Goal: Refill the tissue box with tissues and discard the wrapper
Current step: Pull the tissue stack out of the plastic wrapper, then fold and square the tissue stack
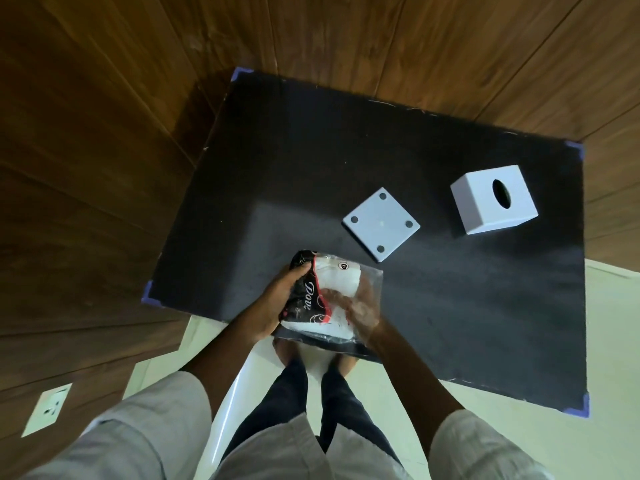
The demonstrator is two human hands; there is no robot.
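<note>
A pack of white tissues in a black, red and clear plastic wrapper (313,296) is held over the near edge of the dark table. My left hand (277,299) grips its printed left side. My right hand (360,311) is inside the clear open end of the wrapper, fingers on the white tissues (337,284). The white cube tissue box (493,199) with an oval slot in its top face stands at the right of the table. Its flat square base plate (381,224), with a dark pad at each corner, lies separately near the table's middle.
The black table (311,161) has purple tape at its corners and stands against wooden wall panels. A white wall socket (46,408) is at the lower left. My legs and feet show below the table edge on a pale floor.
</note>
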